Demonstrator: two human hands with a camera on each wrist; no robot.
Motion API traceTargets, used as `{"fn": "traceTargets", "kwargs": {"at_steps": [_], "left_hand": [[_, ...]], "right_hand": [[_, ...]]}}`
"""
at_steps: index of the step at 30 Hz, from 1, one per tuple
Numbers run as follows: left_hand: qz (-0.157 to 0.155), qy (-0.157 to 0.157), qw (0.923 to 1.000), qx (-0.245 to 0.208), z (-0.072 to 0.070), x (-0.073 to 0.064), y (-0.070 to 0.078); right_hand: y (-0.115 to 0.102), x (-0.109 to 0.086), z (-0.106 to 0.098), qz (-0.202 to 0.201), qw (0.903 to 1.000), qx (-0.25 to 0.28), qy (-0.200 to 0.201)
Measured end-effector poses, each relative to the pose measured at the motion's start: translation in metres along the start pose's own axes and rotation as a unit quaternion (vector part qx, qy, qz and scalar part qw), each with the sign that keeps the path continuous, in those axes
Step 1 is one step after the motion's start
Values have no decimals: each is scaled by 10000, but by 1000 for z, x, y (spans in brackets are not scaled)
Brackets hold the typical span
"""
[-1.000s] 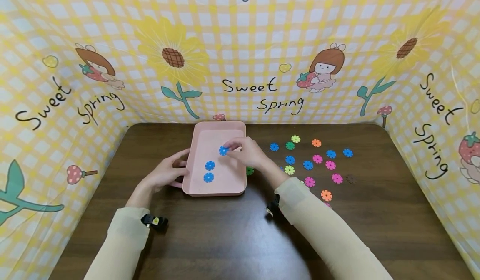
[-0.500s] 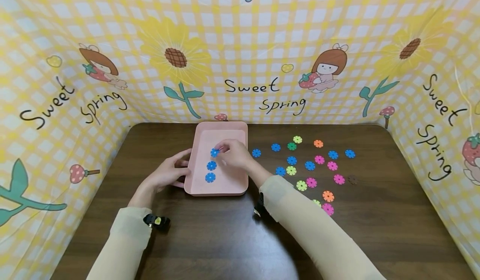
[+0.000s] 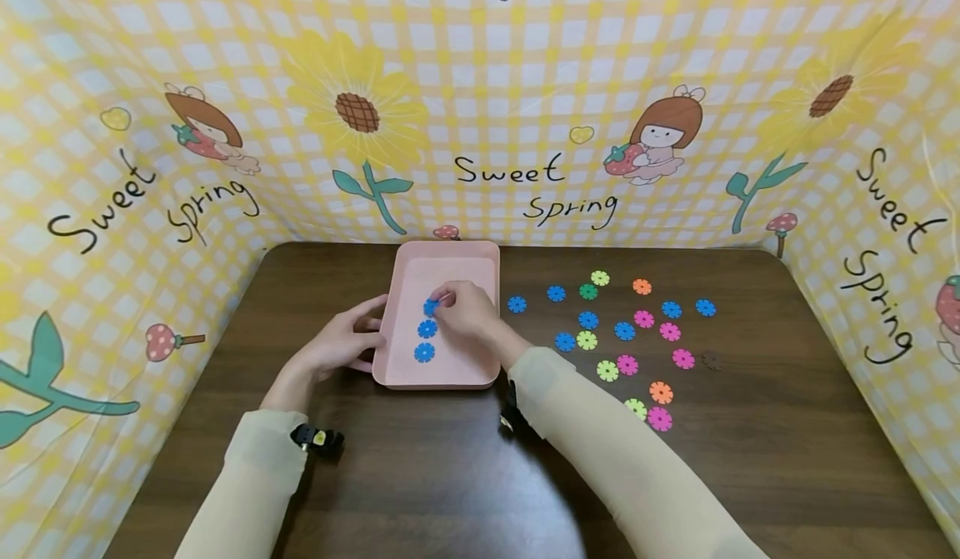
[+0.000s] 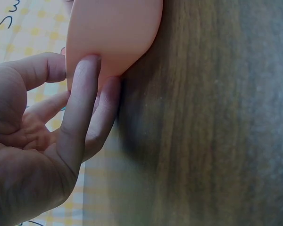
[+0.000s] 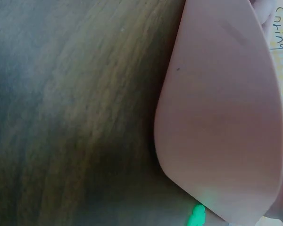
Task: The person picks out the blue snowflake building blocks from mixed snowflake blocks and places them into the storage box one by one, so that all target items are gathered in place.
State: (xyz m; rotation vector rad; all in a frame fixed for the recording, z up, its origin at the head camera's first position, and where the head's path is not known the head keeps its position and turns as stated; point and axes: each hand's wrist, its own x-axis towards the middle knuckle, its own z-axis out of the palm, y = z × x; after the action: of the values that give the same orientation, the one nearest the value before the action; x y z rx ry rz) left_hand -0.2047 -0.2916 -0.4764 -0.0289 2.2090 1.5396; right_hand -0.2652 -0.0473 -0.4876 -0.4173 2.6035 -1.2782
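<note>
A shallow pink tray lies on the table. My left hand rests against the tray's left outer wall, fingers spread and lightly bent; in the left wrist view its fingertips touch the wall. Over the tray's interior, my right hand pinches a blue interlocking snowflake disc between thumb and fingers, low above or on the floor. Two more blue discs, one nearer and one in the middle, lie in a column below it. The right wrist view shows mostly the tray's outer wall.
Right of the tray, several loose discs are scattered: blue, pink, orange, yellow-green, dark green and brown. A green disc sits close to the tray. A patterned cloth stands behind the table.
My right hand has moved left with its blue disc, bringing it to the far end of the column. The left hand stays against the tray. The head view has shifted slightly.
</note>
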Motion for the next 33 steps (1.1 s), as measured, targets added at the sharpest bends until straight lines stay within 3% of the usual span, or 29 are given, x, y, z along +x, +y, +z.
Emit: {"fn": "traceTargets", "kwargs": {"at_steps": [7,14,20,28,33], "left_hand": [[-5,-30,10000,31,1,0,1],[-21,-2,10000,67,-1,0,0],[-1,-27,10000,85,0,0,1],[15,-17,9998,177,0,1,3],[20,-35,9999,143,0,0,2]], "right_hand": [[0,1,-5,68,9994,-267,-191],[-13,-7,-31,-223,9960,-594,-625],[-10,-17,-64,-739,9956,-540,-184],[15,-32,-105,-523,9980,-280,219],[35,-38,-117,-273,9992,-232,180]]}}
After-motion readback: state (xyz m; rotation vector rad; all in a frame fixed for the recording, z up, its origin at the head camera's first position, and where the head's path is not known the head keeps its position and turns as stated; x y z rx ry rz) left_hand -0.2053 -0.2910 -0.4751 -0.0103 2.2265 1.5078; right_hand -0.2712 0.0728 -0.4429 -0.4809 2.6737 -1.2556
